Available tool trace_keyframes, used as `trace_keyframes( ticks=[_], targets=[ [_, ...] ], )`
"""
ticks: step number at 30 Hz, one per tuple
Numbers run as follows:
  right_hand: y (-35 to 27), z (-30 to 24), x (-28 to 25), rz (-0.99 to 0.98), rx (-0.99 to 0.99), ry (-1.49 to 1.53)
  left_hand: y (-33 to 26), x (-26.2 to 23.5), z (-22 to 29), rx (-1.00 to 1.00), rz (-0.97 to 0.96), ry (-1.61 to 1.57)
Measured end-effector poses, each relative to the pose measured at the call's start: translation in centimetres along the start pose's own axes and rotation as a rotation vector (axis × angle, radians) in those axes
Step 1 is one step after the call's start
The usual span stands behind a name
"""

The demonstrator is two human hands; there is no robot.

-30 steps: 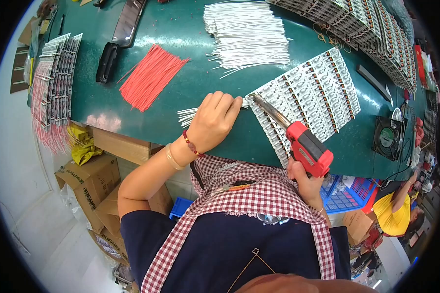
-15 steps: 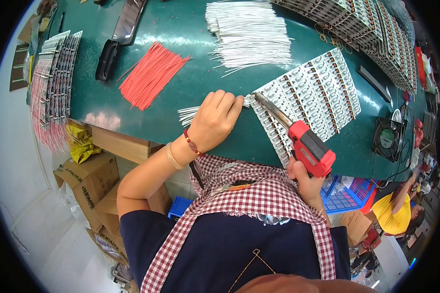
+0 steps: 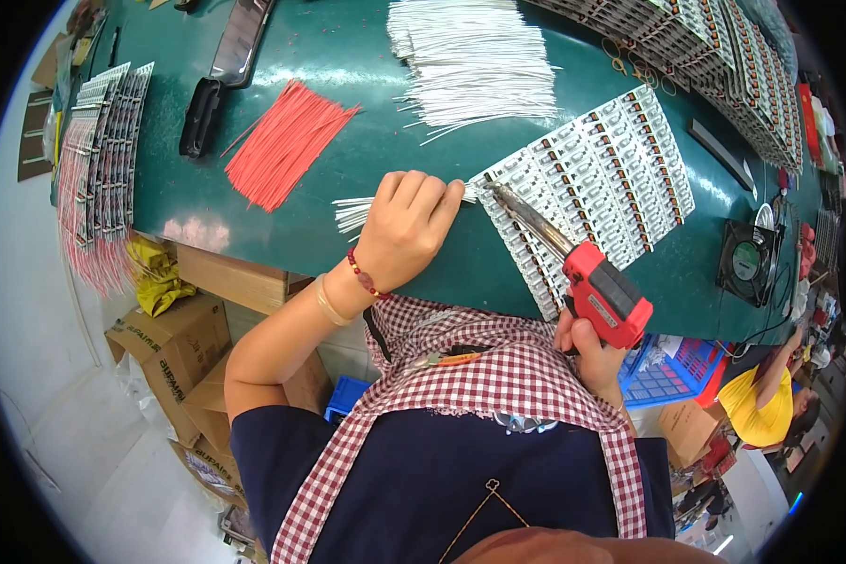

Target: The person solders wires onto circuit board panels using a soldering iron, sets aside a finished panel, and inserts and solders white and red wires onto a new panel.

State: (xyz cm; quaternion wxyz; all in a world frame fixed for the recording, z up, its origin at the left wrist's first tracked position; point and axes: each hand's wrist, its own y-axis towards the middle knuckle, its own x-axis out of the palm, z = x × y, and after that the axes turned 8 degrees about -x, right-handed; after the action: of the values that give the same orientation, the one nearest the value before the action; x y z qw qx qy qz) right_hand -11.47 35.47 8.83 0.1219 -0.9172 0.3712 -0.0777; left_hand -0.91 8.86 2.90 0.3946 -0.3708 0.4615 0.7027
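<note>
So the green bench is the biggest thing here (image 3: 376, 141), and it's pretty crowded. A tall stack of circuit boards (image 3: 714, 66) fills the far right corner, and cardboard cartons (image 3: 169, 352) sit below the left edge. Next size down is the white circuit board panel (image 3: 602, 164), lying tilted right of centre, then a big pile of white wires (image 3: 479, 70) beyond it. Boards with red leads (image 3: 103, 169) stand at far left, with a red wire pile (image 3: 287, 150) nearer the middle.

The red-and-black soldering gun (image 3: 606, 291) crosses the panel's near side and blocks some of it. The right hand (image 3: 587, 348) is wrapped round its grip. Its tip is at the panel's left corner; can't tell if it's touching. The left hand (image 3: 404, 226) is closed over a small white wire bundle (image 3: 351, 211), hiding its middle, fingertips just beside the tip. Smaller: a black fan (image 3: 747, 254) at right.

Writing-wise, the cartons have dark printed lettering, and the gun's side label is too small to read.
</note>
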Motion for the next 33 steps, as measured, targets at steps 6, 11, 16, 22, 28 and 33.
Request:
trace_keyframes(
  ticks=[6,11,16,22,28,33],
  targets=[
    [-0.5,0.8,-0.1,0.07,0.046,0.027,-0.3,0.2,0.3,0.063,-0.015,-0.017],
    [-0.6,1.8,-0.4,0.037,0.015,-0.072,-0.1,0.5,0.3,0.106,0.012,-0.001],
    [-0.5,2.5,-1.1,-0.048,0.02,-0.185,0.0,0.5,0.4,0.102,0.008,0.005],
    [-0.8,1.4,-0.7,-0.014,0.034,-0.073,-0.2,0.4,0.5,0.089,-0.013,-0.001],
    [-1.2,1.2,-1.2,-0.037,-0.009,-0.055,-0.3,0.3,0.5,0.067,-0.038,-0.01],
    [-1.7,1.4,-1.5,0.003,0.002,-0.032,0.3,0.3,0.4,0.166,0.089,-0.001]
  ],
)
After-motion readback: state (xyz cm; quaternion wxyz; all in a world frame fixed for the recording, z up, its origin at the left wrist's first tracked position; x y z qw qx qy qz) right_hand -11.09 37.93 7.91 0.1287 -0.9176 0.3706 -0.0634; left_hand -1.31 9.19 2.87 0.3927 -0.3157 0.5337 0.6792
